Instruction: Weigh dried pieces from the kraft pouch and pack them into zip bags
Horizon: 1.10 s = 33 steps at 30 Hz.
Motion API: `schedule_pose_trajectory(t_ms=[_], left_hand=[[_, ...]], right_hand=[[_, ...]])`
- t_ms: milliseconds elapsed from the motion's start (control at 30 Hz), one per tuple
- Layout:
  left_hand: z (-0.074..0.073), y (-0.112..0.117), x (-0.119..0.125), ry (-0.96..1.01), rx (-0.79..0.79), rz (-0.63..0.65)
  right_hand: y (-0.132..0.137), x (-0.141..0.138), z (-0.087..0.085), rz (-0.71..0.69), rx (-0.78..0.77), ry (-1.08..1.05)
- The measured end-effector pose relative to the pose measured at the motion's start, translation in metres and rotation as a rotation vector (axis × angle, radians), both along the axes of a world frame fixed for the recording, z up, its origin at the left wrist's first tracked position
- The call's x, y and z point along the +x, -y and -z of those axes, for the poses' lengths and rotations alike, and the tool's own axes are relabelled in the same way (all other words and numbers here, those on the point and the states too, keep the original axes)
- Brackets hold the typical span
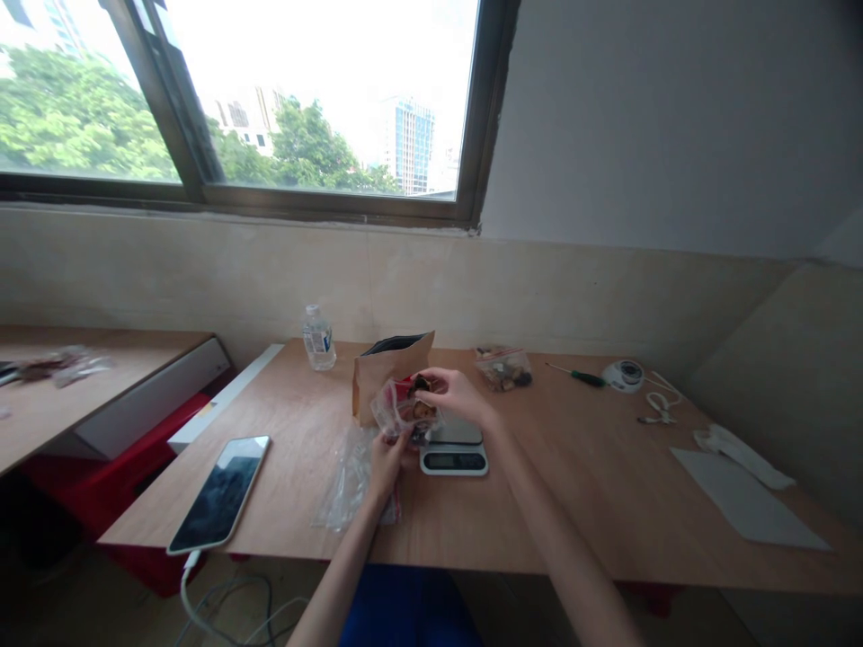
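A clear zip bag (pixel 404 415) with brown, dried-looking pieces in it is held up over the table, just in front of a brown paper pouch (pixel 381 370). My left hand (pixel 387 463) grips the bag from below. At the bag's top, the fingers of my right hand (pixel 451 395) are closed on a small dark piece (pixel 422 383); its exact kind is unclear. The pouch stands upright with its mouth open. Partly under my right wrist is a small kitchen scale (pixel 455 462) with a dark display. Flat clear plastic bags (pixel 343 490) lie beneath my left hand.
A plastic bottle (pixel 319 340) stands at the back left, and a phone (pixel 222 492) on a cable lies front left. Behind the scale sits another filled zip bag (pixel 502 368). Rightward are a screwdriver (pixel 586 377), a white camera (pixel 624 376) and a white sheet (pixel 745 499).
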<state>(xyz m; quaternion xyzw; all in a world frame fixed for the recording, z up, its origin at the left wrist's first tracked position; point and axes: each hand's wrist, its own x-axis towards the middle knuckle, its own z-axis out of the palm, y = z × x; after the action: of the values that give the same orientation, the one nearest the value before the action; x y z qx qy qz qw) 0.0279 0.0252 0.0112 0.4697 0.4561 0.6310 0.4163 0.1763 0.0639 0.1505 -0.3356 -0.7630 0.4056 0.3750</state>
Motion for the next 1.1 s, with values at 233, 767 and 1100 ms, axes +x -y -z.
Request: schedule_pose_trajectory(t_ms=[233, 767, 1100], left_hand=[[-0.008, 0.003, 0.002, 0.071, -0.022, 0.052], [-0.01, 0.004, 0.002, 0.039, -0.024, 0.025], [-0.01, 0.005, 0.003, 0.036, -0.007, 0.022]], right_hand=[[-0.014, -0.01, -0.039, 0.15, 0.109, -0.273], [-0.041, -0.05, -0.036, 0.174, 0.496, 0.01], [-0.026, -0.046, -0.031, 0.126, 0.582, 0.085]])
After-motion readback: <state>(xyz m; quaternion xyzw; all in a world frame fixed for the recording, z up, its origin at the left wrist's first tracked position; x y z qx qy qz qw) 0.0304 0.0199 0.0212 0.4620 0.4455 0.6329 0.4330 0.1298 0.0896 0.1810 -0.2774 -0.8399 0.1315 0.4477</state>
